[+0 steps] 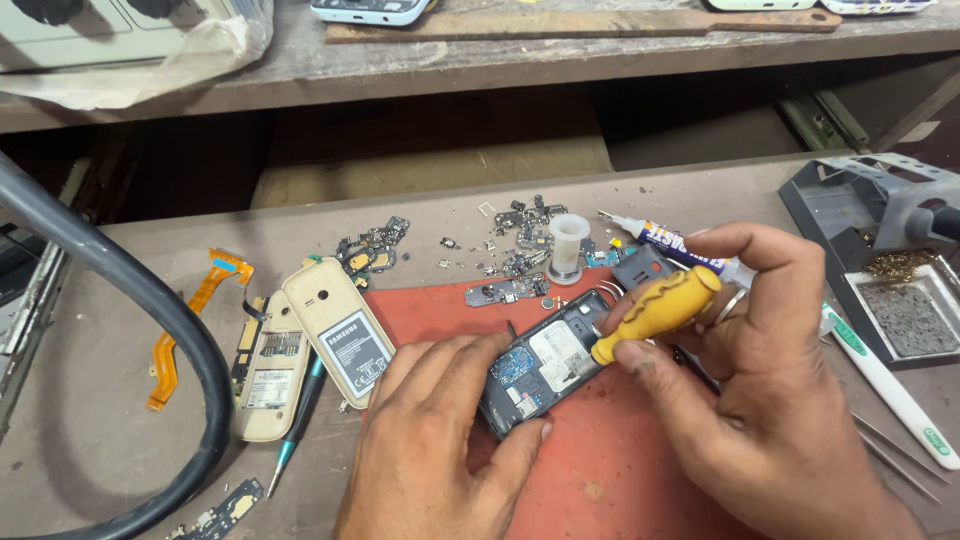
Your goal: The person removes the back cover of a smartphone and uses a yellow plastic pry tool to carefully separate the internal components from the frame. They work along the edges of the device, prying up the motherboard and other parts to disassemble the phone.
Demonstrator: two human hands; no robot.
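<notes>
My left hand [440,430] pins an opened black mobile phone [545,362] against a red work mat [590,470]; its back is off and the circuit board shows. My right hand [760,400] grips a yellow-handled screwdriver [660,310], whose tip end points down onto the phone's upper right part. The tip itself is hidden by my fingers and the handle.
A beige phone shell [270,370] and a battery piece [340,330] lie left of the mat, beside a teal-tipped tool [300,415] and orange flex cables [185,320]. Small circuit scraps [520,240], a white spool [568,245], a glue tube [680,245], a soldering stand [880,240], tweezers [890,440] and a thick black hose [130,290] surround it.
</notes>
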